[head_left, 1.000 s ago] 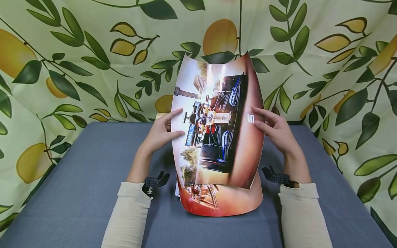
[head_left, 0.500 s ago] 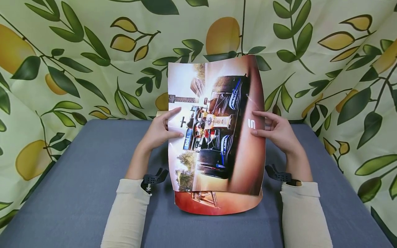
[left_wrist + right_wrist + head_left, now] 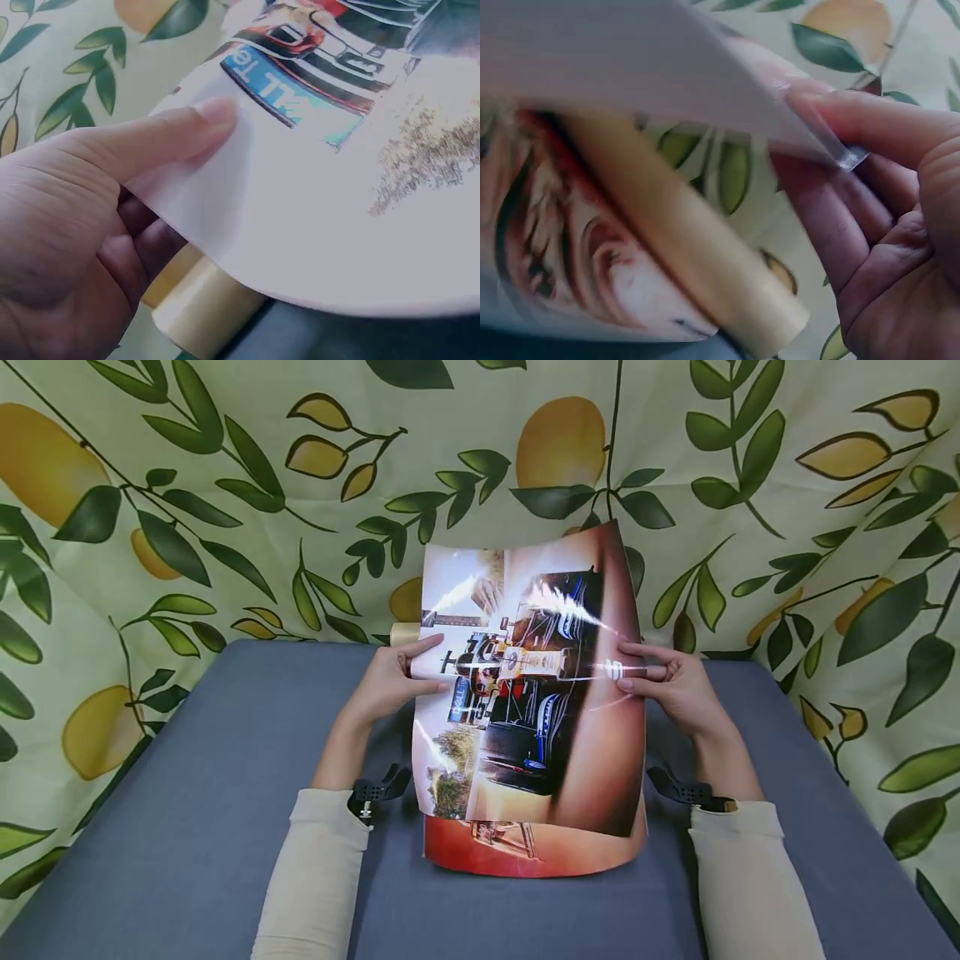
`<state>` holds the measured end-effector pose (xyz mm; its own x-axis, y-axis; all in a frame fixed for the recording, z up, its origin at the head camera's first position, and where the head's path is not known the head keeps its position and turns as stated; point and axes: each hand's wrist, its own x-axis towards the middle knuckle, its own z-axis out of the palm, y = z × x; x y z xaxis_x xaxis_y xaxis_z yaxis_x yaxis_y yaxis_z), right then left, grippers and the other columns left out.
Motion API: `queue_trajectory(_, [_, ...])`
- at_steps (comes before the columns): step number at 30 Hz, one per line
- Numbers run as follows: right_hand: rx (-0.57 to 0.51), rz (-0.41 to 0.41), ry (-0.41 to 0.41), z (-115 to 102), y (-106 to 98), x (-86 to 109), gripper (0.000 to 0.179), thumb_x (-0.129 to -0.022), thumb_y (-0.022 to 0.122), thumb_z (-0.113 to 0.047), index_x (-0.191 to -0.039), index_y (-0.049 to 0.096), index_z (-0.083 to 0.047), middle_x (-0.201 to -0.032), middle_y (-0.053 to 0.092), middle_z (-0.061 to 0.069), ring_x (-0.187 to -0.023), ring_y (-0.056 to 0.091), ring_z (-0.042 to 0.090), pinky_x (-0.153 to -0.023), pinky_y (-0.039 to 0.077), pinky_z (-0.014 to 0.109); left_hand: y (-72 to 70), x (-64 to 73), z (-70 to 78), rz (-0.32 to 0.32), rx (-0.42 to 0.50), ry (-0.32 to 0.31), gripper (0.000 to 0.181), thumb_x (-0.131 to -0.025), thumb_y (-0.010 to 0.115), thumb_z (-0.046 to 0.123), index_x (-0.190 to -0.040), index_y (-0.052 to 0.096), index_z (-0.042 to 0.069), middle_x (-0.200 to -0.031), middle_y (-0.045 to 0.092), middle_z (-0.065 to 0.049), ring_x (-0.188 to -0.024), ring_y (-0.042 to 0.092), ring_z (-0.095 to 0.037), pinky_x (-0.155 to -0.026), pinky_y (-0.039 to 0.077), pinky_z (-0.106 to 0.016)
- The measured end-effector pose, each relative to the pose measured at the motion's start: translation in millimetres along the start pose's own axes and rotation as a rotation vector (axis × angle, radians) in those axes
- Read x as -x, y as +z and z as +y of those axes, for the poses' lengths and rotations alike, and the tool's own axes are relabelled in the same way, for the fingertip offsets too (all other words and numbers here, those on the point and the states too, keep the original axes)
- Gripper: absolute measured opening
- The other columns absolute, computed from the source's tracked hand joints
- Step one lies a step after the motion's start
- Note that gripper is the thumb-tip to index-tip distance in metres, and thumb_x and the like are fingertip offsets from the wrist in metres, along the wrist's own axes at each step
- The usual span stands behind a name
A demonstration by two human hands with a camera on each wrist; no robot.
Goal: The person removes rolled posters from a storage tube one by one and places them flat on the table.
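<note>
Both hands hold up a glossy racing-car poster (image 3: 525, 685), its picture turned sideways and its sheet slightly bowed. My left hand (image 3: 386, 681) pinches the left edge, thumb on the printed face and fingers behind. At the opposite edge, beside a small white logo, my right hand (image 3: 671, 677) pinches the sheet the same way. Below and behind it lies a second poster (image 3: 540, 852) in red and orange, mostly covered. A tan cardboard tube (image 3: 690, 225) lies behind the held sheet; in the head view only its left end shows, by my left fingers.
A blue-grey cloth covers the table (image 3: 225, 793). Behind it hangs a curtain (image 3: 450, 435) printed with lemons and leaves. Each wrist wears a black camera mount (image 3: 378, 789) at the cuff of a cream sleeve (image 3: 311, 868).
The held poster went from strongly bowed to nearly flat, and now curves slightly again. Its top edge sits lower in the head view. Both hands keep their grip on its sides.
</note>
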<state>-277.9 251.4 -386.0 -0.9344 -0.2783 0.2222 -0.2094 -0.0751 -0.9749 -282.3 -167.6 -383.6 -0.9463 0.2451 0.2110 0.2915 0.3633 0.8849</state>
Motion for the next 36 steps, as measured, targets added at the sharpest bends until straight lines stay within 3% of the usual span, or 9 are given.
queue_trajectory(3, [0.024, -0.008, 0.014, 0, -2, 2.8, 0.049, -0.086, 0.070, 0.013, -0.122, 0.073, -0.020, -0.101, 0.079, -0.010, -0.087, 0.076, 0.003, -0.068, 0.060, 0.020, 1.5, 1.2, -1.4, 0.000, -0.017, -0.004, 0.071, -0.079, 0.087, 0.016, -0.144, 0.058, 0.018, -0.076, 0.062, -0.002, -0.047, 0.041, -0.001, -0.053, 0.042, -0.020])
queue_trajectory(8, [0.084, -0.039, 0.017, 1, -1, 3.2, 0.047, -0.086, 0.073, 0.008, -0.125, 0.071, -0.017, -0.099, 0.080, -0.009, -0.086, 0.076, 0.003, -0.068, 0.059, 0.019, 2.0, 10.9, -4.5, 0.005, -0.069, -0.052, 0.066, -0.079, 0.088, 0.021, -0.140, 0.062, 0.018, -0.053, 0.026, 0.010, -0.047, 0.029, -0.006, -0.051, 0.033, -0.023])
queue_trajectory(13, [0.061, -0.083, 0.013, 9, -1, 8.5, 0.049, -0.086, 0.071, 0.013, -0.127, 0.068, -0.014, -0.099, 0.080, -0.006, -0.089, 0.076, 0.004, -0.070, 0.060, 0.021, 8.2, 19.3, -10.2, 0.026, -0.062, -0.061, 0.061, -0.078, 0.088, 0.019, -0.136, 0.066, 0.016, -0.053, 0.042, 0.007, -0.050, 0.034, -0.005, -0.052, 0.035, -0.022])
queue_trajectory(17, [0.062, -0.143, -0.031, 22, -4, 15.2, 0.069, -0.085, 0.068, 0.017, -0.147, 0.050, -0.009, -0.127, 0.067, -0.014, -0.101, 0.071, 0.002, -0.076, 0.060, 0.021, 16.1, 23.6, -15.9, 0.036, -0.060, -0.053, 0.058, -0.078, 0.089, 0.017, -0.132, 0.069, 0.015, -0.070, 0.064, -0.004, -0.055, 0.043, -0.007, -0.053, 0.039, -0.023])
queue_trajectory(21, [0.118, -0.153, -0.047, 34, -4, 19.6, 0.076, -0.086, 0.065, 0.016, -0.154, 0.041, -0.009, -0.144, 0.049, -0.012, -0.111, 0.062, -0.001, -0.085, 0.056, 0.017, 23.6, 24.8, -17.8, 0.024, -0.061, -0.046, 0.057, -0.077, 0.089, 0.015, -0.130, 0.070, 0.012, -0.062, 0.055, 0.000, -0.056, 0.044, -0.009, -0.053, 0.039, -0.023])
queue_trajectory(24, [0.188, -0.092, -0.012, 40, -3, 19.4, 0.067, -0.088, 0.069, 0.008, -0.149, 0.049, -0.011, -0.135, 0.057, -0.014, -0.103, 0.062, -0.002, -0.083, 0.055, 0.015, 27.6, 23.5, -19.2, -0.007, -0.057, -0.038, 0.058, -0.077, 0.088, 0.013, -0.131, 0.068, 0.009, -0.066, 0.060, -0.004, -0.058, 0.049, -0.008, -0.054, 0.043, -0.023])
queue_trajectory(28, [0.285, -0.044, 0.058, 47, -1, 18.1, 0.061, -0.089, 0.074, -0.001, -0.145, 0.053, -0.011, -0.110, 0.067, -0.015, -0.088, 0.065, 0.000, -0.074, 0.058, 0.019, 29.3, 23.2, -23.8, -0.062, -0.093, -0.019, 0.060, -0.077, 0.087, 0.013, -0.133, 0.065, 0.008, -0.094, 0.069, -0.008, -0.063, 0.051, -0.009, -0.060, 0.045, -0.024])
queue_trajectory(33, [0.236, -0.059, 0.103, 58, 1, 17.4, 0.067, -0.089, 0.075, -0.002, -0.149, 0.047, -0.011, -0.111, 0.067, -0.015, -0.090, 0.069, 0.004, -0.074, 0.061, 0.025, 30.3, 22.7, -34.4, -0.128, -0.086, -0.022, 0.064, -0.080, 0.085, 0.015, -0.138, 0.059, 0.011, -0.070, 0.048, 0.001, -0.056, 0.039, -0.008, -0.057, 0.039, -0.024])
queue_trajectory(36, [0.172, -0.077, 0.107, 64, 0, 17.5, 0.073, -0.088, 0.076, -0.001, -0.152, 0.043, -0.012, -0.107, 0.072, -0.009, -0.091, 0.071, 0.009, -0.073, 0.061, 0.026, 30.7, 22.2, -40.4, -0.137, -0.025, -0.026, 0.067, -0.080, 0.084, 0.011, -0.141, 0.056, 0.009, -0.080, 0.058, -0.003, -0.059, 0.044, -0.007, -0.059, 0.043, -0.023])
